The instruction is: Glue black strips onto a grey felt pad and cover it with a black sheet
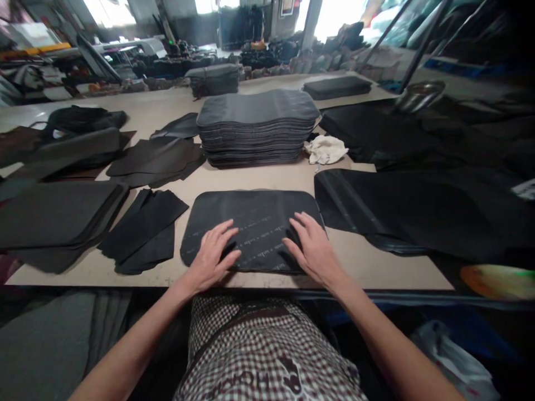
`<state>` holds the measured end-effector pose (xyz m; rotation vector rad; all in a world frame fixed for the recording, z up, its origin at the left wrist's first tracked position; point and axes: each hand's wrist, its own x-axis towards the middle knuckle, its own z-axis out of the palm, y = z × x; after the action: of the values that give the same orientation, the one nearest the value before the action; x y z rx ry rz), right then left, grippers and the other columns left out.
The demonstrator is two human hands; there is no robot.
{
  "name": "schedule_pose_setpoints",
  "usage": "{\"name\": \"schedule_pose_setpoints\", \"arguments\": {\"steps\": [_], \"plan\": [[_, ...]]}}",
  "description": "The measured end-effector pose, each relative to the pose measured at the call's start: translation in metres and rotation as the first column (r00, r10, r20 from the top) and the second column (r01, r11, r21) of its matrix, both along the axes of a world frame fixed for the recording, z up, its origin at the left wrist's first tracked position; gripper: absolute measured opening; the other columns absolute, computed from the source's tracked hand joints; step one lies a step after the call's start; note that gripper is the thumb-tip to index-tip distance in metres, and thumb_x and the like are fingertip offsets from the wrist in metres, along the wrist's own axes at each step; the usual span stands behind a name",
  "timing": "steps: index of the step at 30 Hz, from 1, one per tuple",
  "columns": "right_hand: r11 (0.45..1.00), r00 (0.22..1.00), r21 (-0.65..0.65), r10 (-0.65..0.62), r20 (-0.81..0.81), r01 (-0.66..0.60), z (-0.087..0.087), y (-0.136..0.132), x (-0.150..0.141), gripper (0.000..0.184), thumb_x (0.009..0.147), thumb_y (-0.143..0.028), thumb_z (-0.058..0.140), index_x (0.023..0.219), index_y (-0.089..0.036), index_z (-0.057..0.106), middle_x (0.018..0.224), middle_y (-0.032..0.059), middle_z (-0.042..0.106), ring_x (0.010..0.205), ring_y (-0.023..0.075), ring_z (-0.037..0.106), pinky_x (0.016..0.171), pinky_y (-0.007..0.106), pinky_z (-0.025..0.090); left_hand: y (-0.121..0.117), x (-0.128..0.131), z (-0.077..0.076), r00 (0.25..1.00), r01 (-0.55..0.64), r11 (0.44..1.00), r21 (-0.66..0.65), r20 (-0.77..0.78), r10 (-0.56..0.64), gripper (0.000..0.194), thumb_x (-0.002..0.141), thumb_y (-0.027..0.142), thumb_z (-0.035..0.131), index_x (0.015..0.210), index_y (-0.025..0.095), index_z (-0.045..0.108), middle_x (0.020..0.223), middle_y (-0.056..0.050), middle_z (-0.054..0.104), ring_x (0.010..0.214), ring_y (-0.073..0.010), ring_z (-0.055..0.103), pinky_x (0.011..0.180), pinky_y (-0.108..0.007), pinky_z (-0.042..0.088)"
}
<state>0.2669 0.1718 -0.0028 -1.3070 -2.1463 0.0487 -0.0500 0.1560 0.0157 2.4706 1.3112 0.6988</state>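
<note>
A black rounded-corner sheet with faint diagonal lettering lies flat on the table in front of me; the edge of another layer shows beneath it. My left hand rests at its lower left part, fingers spread. Over the lower right part is my right hand, its fingers also apart. Neither hand grips anything. Just beyond the sheet stands a tall stack of similar dark sheets.
Dark strips and grey sheets lie to the left. On the right are large black pieces and a crumpled white cloth. A metal cup stands farther right. The table's front edge runs just before my apron.
</note>
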Motion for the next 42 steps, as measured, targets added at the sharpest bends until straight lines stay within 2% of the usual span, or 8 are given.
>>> {"name": "schedule_pose_setpoints", "arguments": {"steps": [3,6,10,13,25,31,37,42], "plan": [[0.993,0.978,-0.013,-0.114,0.173,0.118,-0.010,0.035,-0.003,0.067,0.111,-0.050,0.045,0.153,0.001,0.040,0.162,0.0301,0.030,0.153,0.0410,0.026,0.119,0.059,0.035,0.041,-0.006,-0.002,0.974,-0.103,0.988,0.117,-0.190,0.124,0.068,0.106,0.051,0.044,0.163,0.019,0.028,0.170,-0.020,0.027,0.158,-0.0325,0.028,0.124,-0.058,0.028],[0.981,0.943,-0.070,-0.155,0.293,0.183,-0.022,0.055,-0.013,0.075,0.109,-0.054,0.050,0.156,0.003,0.037,0.165,0.0290,0.027,0.154,0.0388,0.025,0.123,0.055,0.029,0.072,-0.006,-0.022,0.912,-0.127,0.976,0.177,-0.366,0.185,0.074,0.105,0.060,0.037,0.164,0.016,0.029,0.172,-0.020,0.023,0.160,-0.0350,0.022,0.125,-0.060,0.024],[0.970,0.933,-0.095,-0.184,0.311,0.223,-0.037,0.061,-0.020,0.075,0.109,-0.058,0.049,0.157,0.000,0.040,0.164,0.0264,0.031,0.154,0.0349,0.027,0.124,0.052,0.025,0.084,-0.009,-0.053,0.865,-0.110,0.979,0.170,-0.470,0.179,0.074,0.105,0.064,0.028,0.162,0.018,0.036,0.171,-0.016,0.027,0.159,-0.0327,0.027,0.124,-0.058,0.025],[0.970,0.932,-0.082,-0.194,0.306,0.229,-0.042,0.059,-0.018,0.074,0.109,-0.060,0.046,0.157,-0.004,0.041,0.165,0.0240,0.030,0.155,0.0337,0.026,0.124,0.051,0.025,0.083,-0.014,-0.063,0.859,-0.111,0.976,0.186,-0.476,0.188,0.075,0.105,0.064,0.026,0.163,0.018,0.035,0.172,-0.015,0.026,0.158,-0.0322,0.027,0.124,-0.058,0.026],[0.895,0.860,-0.137,-0.351,0.370,0.424,-0.051,0.060,0.027,0.072,0.111,-0.058,0.029,0.160,-0.005,0.037,0.167,0.0226,0.025,0.155,0.0331,0.024,0.119,0.053,0.032,0.080,-0.048,-0.062,0.828,-0.289,0.944,0.162,-0.452,0.331,0.075,0.105,0.063,0.030,0.163,0.017,0.033,0.171,-0.017,0.027,0.158,-0.0324,0.028,0.125,-0.055,0.028],[0.905,0.849,-0.140,-0.310,0.427,0.401,-0.056,0.065,0.059,0.075,0.110,-0.060,0.025,0.157,-0.003,0.040,0.165,0.0245,0.030,0.152,0.0352,0.029,0.118,0.053,0.036,0.079,-0.072,-0.050,0.759,-0.429,0.889,0.158,-0.470,0.450,0.080,0.105,0.066,0.025,0.161,0.009,0.036,0.169,-0.021,0.031,0.158,-0.0327,0.030,0.124,-0.052,0.029],[0.947,0.884,-0.002,-0.300,0.360,0.322,-0.033,0.110,0.058,0.077,0.109,-0.061,0.029,0.154,0.000,0.041,0.163,0.0277,0.032,0.150,0.0386,0.031,0.118,0.055,0.035,0.127,-0.055,-0.020,0.821,-0.387,0.908,0.159,-0.388,0.418,0.082,0.105,0.066,0.024,0.165,0.010,0.027,0.172,-0.019,0.022,0.160,-0.0317,0.022,0.127,-0.051,0.023],[0.958,0.883,-0.031,-0.249,0.399,0.284,-0.051,0.122,0.025,0.069,0.112,-0.054,0.020,0.156,-0.006,0.042,0.164,0.0196,0.034,0.153,0.0287,0.029,0.123,0.053,0.026,0.153,-0.026,-0.041,0.846,-0.345,0.934,0.093,-0.399,0.352,0.077,0.105,0.066,0.026,0.163,0.016,0.034,0.171,-0.014,0.027,0.160,-0.0279,0.023,0.129,-0.049,0.020]]}}
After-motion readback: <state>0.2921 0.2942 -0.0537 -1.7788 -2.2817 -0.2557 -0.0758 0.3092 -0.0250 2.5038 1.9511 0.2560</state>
